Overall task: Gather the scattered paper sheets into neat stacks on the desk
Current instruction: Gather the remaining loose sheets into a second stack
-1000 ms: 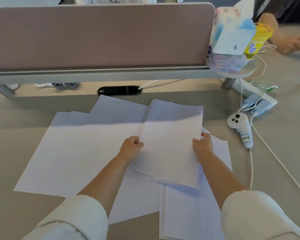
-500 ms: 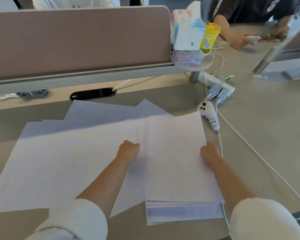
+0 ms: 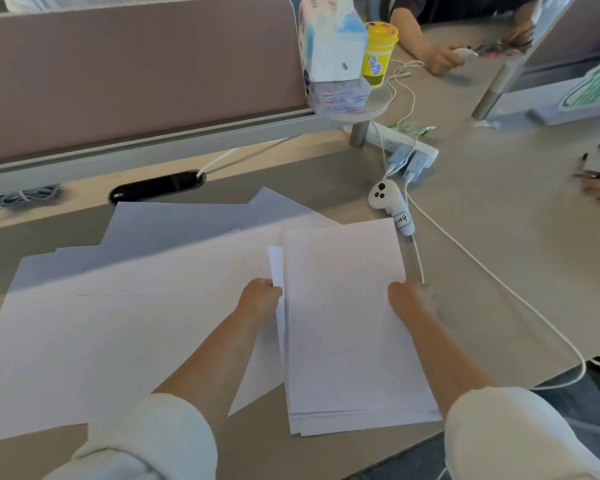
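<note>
Closest in, two white sleeves (image 3: pixel 146 441) are pushed back from bare forearms that reach out over the worktop (image 3: pixel 499 258). Between them lies the stack of sheets (image 3: pixel 347 323), squared up fairly well, its near edges slightly stepped at the worktop's front edge. The left hand (image 3: pixel 258 297) grips the stack's left side, fingers curled round it, and one sheet's edge stands up just above the knuckles. The right hand (image 3: pixel 411 297) is against the stack's right side with its fingers curled in on the paper edge – the fingertips themselves are hidden.

To the left, the loose sheets (image 3: pixel 118 323) fan out wide and overlapping, some running under the stack.

Just beyond the stack's far right corner sits a white controller (image 3: pixel 390 206) with a handwritten label, and a white cable (image 3: pixel 499 285) trails past it toward the front edge. Farther back there is a power strip (image 3: pixel 406 147) with plugs in it – and, to the left, a dark cable slot (image 3: pixel 156 187).

At the back runs a mauve partition (image 3: pixel 136 71). At its end a small round shelf (image 3: pixel 371 107) carries a tissue pack (image 3: pixel 329 46) and a yellow cup (image 3: pixel 380 51). Beyond that, another person's hand (image 3: pixel 440 58) rests on the far worktop.
</note>
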Available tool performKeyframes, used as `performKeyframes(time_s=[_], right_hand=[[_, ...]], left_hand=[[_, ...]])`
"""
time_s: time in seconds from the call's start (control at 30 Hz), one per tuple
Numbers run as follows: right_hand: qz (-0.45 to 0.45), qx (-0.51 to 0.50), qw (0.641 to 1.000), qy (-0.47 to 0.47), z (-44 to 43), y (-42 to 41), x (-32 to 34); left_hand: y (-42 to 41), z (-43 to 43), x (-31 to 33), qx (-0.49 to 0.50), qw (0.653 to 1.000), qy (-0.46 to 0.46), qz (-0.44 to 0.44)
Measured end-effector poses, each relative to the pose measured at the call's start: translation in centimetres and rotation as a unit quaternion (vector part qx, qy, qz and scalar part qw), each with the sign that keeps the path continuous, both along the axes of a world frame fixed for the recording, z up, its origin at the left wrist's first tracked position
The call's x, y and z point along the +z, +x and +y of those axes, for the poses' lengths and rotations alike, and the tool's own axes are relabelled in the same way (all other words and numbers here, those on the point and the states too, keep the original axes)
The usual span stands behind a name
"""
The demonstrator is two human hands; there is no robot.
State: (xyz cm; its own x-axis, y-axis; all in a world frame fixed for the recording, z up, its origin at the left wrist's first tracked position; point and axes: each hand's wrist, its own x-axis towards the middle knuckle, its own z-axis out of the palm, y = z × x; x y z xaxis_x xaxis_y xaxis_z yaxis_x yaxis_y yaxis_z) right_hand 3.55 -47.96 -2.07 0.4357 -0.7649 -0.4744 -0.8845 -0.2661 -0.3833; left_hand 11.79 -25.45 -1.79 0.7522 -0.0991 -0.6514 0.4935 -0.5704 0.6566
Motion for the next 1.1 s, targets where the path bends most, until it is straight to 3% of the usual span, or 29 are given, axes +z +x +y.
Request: performKeyframes(time_s=[0.1,0.6,0.87,1.1], right_hand=[[-0.037,-0.004,0.999,0.032,-0.3,-0.4,-0.2],[-0.170,-0.011,0.979,0.112,-1.8,-1.0,-0.9],[-0.159,0.010,0.975,0.156,-2.6,-1.3,-1.2],[-0.140,-0.036,0.976,0.163,-2.5,-1.3,-1.1]], left_hand=[[-0.3,0.5,-1.0,0.001,0.999,-0.002,-0.032],[-0.5,0.5,-1.6,0.085,0.994,-0.066,-0.027],[-0.7,0.4,-2.0,0.090,0.993,-0.055,-0.043],[-0.7,0.2,-2.2,0.084,0.994,-0.036,-0.059]])
